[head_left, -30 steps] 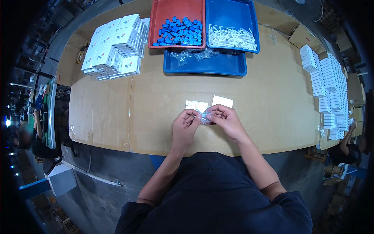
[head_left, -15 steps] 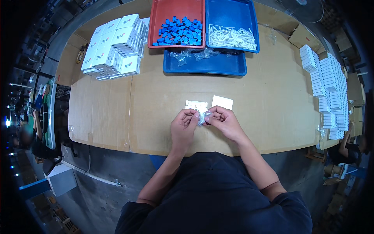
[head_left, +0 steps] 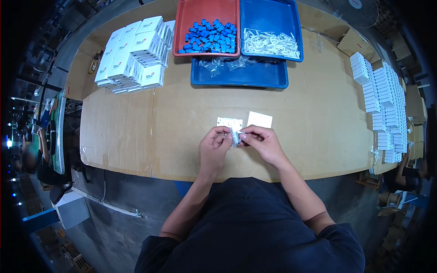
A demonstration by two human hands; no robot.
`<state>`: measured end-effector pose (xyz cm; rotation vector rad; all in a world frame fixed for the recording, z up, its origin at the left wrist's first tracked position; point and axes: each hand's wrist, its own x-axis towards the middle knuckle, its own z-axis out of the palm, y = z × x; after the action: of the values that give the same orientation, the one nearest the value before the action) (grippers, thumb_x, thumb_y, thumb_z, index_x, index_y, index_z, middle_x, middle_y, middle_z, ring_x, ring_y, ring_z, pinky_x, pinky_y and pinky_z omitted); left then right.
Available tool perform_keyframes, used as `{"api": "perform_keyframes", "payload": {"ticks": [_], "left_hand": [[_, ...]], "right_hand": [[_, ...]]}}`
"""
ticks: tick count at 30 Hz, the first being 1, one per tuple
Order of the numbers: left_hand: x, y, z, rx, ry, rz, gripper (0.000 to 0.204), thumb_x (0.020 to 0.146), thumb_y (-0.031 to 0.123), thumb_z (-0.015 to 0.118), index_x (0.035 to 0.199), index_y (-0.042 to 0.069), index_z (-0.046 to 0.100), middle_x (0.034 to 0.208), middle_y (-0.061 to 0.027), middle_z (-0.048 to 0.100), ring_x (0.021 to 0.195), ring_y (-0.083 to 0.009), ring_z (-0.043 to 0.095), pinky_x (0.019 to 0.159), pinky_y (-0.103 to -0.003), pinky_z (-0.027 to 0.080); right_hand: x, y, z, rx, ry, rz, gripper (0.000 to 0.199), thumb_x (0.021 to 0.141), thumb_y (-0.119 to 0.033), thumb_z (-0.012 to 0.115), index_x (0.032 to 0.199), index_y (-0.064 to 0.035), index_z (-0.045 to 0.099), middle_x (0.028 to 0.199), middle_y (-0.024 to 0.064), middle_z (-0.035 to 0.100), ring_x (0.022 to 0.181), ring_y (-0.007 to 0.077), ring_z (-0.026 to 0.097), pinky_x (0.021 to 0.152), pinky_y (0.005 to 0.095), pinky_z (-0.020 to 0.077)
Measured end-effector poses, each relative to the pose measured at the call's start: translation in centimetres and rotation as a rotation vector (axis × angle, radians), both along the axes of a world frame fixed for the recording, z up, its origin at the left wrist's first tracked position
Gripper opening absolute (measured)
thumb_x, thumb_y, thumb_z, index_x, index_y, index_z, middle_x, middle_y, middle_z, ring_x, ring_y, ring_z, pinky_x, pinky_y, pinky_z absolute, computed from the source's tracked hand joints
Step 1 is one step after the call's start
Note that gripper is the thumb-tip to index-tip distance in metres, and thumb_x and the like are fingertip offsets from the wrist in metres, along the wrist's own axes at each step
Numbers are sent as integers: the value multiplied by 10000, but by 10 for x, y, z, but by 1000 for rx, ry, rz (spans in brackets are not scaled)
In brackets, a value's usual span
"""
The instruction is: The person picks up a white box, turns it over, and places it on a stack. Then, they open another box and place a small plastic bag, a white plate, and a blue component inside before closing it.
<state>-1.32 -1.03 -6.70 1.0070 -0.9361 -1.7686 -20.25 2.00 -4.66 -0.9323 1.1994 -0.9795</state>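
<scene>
My left hand (head_left: 214, 146) and my right hand (head_left: 261, 142) meet over the near middle of the cardboard-covered table (head_left: 182, 123). Between their fingertips they pinch a small clear plastic bag (head_left: 234, 136) with a pale part inside. Just beyond the hands lie two small white cards, the left card (head_left: 229, 122) and the right card (head_left: 259, 119), flat on the cardboard.
At the far edge stand a red tray (head_left: 182, 27) of blue parts (head_left: 209, 36), a blue tray (head_left: 291, 22) of white parts (head_left: 271, 43), and a lower blue tray (head_left: 255, 79) with clear bags. White boxes (head_left: 134, 52) are stacked far left; rows of white boxes (head_left: 384, 104) line the right edge.
The hands stay in the same place; the fingers have shifted slightly on the small bag.
</scene>
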Motion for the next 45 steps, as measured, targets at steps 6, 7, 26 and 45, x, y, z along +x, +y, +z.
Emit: {"api": "perform_keyframes", "payload": {"ticks": [6, 7, 26, 45], "left_hand": [[-7, 1, 16, -22, 48, -44, 197, 998, -9, 640, 1190, -27, 601, 1106, -86, 682, 928, -83, 653, 825, -227, 514], [-9, 2, 22, -31, 59, -59, 216, 990, -12, 650, 1200, -24, 598, 1107, -88, 680, 951, -90, 657, 858, -233, 523], [-17, 6, 17, 149, 104, 32, 253, 1016, 30, 635, 1256, -41, 596, 1145, -130, 685, 990, -140, 677, 873, -289, 566], [-5, -4, 17, 11, 13, 111, 352, 1010, 42, 656, 1320, -14, 500, 1084, -92, 666, 929, -96, 651, 783, -230, 531]], "right_hand": [[10, 2, -1, -38, -245, -230, 122, 993, -25, 683, 1100, 34, 680, 1005, 73, 728, 881, 118, 693, 794, 260, 599], [10, 1, -2, -116, -218, -246, 103, 983, -12, 690, 1075, 31, 672, 1032, 82, 717, 901, 116, 684, 793, 259, 601], [5, -5, -6, -98, -213, -303, 147, 997, -50, 693, 1111, 40, 669, 974, 85, 713, 861, 124, 702, 753, 261, 607], [-15, -9, 3, -138, -156, 26, 101, 973, -27, 704, 1056, 26, 686, 989, 53, 693, 887, 123, 691, 816, 277, 590]]}}
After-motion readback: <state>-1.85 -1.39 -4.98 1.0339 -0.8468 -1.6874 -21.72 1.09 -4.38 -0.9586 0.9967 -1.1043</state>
